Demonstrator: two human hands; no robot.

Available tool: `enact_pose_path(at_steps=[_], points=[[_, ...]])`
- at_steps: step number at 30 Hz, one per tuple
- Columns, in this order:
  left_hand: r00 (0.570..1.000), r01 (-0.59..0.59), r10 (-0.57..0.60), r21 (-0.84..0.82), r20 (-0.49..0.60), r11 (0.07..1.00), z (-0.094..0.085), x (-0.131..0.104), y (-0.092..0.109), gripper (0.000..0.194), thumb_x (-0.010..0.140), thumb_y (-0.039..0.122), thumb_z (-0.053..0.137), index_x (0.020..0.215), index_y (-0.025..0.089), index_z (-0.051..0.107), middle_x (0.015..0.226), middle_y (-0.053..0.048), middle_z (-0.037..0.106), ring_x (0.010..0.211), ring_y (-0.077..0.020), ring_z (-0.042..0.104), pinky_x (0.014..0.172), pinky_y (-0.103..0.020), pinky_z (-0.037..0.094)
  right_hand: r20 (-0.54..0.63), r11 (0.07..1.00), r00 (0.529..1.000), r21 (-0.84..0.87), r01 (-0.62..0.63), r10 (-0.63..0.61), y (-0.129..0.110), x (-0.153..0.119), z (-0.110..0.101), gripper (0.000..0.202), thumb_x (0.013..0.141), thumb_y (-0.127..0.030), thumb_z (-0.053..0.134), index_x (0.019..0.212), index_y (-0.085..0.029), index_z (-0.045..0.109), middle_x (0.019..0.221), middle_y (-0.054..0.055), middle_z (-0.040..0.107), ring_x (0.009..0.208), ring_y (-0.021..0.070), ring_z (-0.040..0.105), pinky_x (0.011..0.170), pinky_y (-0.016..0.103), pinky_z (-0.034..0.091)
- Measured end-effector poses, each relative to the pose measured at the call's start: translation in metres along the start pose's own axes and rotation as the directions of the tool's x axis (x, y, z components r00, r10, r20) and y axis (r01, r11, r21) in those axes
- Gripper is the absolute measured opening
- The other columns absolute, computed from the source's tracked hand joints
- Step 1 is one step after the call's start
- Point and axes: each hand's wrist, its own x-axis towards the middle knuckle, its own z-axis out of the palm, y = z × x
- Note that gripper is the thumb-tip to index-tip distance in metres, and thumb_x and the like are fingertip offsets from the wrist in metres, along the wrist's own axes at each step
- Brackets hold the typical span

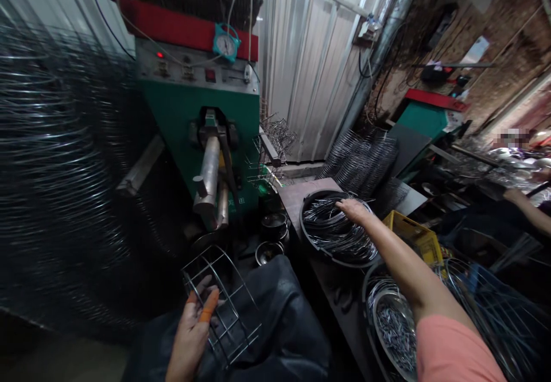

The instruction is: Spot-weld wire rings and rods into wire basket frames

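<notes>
My left hand (198, 310), with orange wraps on its finger and thumb, is closed on a small wire basket (235, 313) above my dark-covered lap. The basket is a tilted frame of thin crossed metal wires. My right hand (355, 211) reaches out over a round black tub (306, 238) full of bent metal wire pieces (338, 230). Its fingers touch the wires near the back of the tub. Whether they grip a wire is too small to tell.
Ahead stands a green machine (172, 118) with metal electrode arms (210, 169). Tall stacks of wire rings (64, 158) rise at the left. A bowl of short metal pieces (394, 324) and a yellow crate (413, 235) lie at the right. Another person's arm (527, 209) shows far right.
</notes>
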Motion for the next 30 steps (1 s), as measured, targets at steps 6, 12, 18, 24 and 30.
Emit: enact_pose_path(at_steps=[6,12,18,24,30], points=[[1.000,0.019,-0.022,-0.123,-0.020,0.992,-0.004,0.005,-0.008,0.054,0.053,0.044,0.072,0.100,0.020,0.060,0.109,-0.006,0.058,0.073,-0.0137,0.055,0.049,-0.019,0.039,-0.229,0.977,0.958,-0.090,-0.195,0.170,0.032,-0.048,-0.065,0.027,0.089,-0.021,0.042,0.103,-0.019,0.065,0.089,0.012,0.062,0.084,0.0221,0.056,0.063,0.028,0.036],[0.999,0.039,-0.044,-0.194,-0.022,0.980,-0.002,0.015,-0.003,0.048,0.052,0.041,0.071,0.090,0.015,0.062,0.094,-0.007,0.061,0.068,-0.0130,0.055,0.048,-0.019,0.037,-0.571,0.974,0.811,0.226,0.009,0.124,0.007,-0.108,-0.139,0.035,0.086,-0.048,0.047,0.095,-0.022,0.068,0.084,0.008,0.065,0.073,0.0201,0.059,0.060,0.029,0.041],[0.999,0.040,-0.036,-0.251,0.023,0.967,-0.009,0.021,0.022,0.040,0.058,0.039,0.068,0.089,0.016,0.063,0.089,-0.005,0.060,0.063,-0.0098,0.052,0.047,-0.018,0.033,-0.556,0.485,0.808,0.661,0.572,-0.195,-0.098,-0.079,-0.142,0.040,0.080,-0.057,0.050,0.087,-0.022,0.068,0.077,0.003,0.068,0.071,0.0174,0.062,0.066,0.027,0.049],[0.994,0.091,-0.068,-0.310,0.084,0.946,-0.036,0.018,0.017,0.050,0.065,0.061,0.058,0.078,0.012,0.064,0.077,-0.006,0.059,0.059,-0.0093,0.047,0.046,-0.018,0.029,-0.497,0.216,0.791,0.780,0.587,-0.356,-0.206,-0.034,-0.098,0.041,0.080,-0.055,0.051,0.085,-0.017,0.066,0.084,0.006,0.068,0.079,0.0185,0.062,0.075,0.030,0.049],[0.993,0.113,-0.097,-0.364,0.063,0.925,-0.054,0.015,0.007,0.071,0.066,0.078,0.038,0.072,0.012,0.064,0.063,-0.004,0.051,0.059,-0.0109,0.045,0.047,-0.019,0.029,-0.505,0.158,0.806,0.809,0.567,-0.308,-0.232,-0.024,-0.073,0.036,0.080,-0.052,0.052,0.084,-0.019,0.067,0.082,0.006,0.067,0.077,0.0196,0.062,0.072,0.030,0.050]])
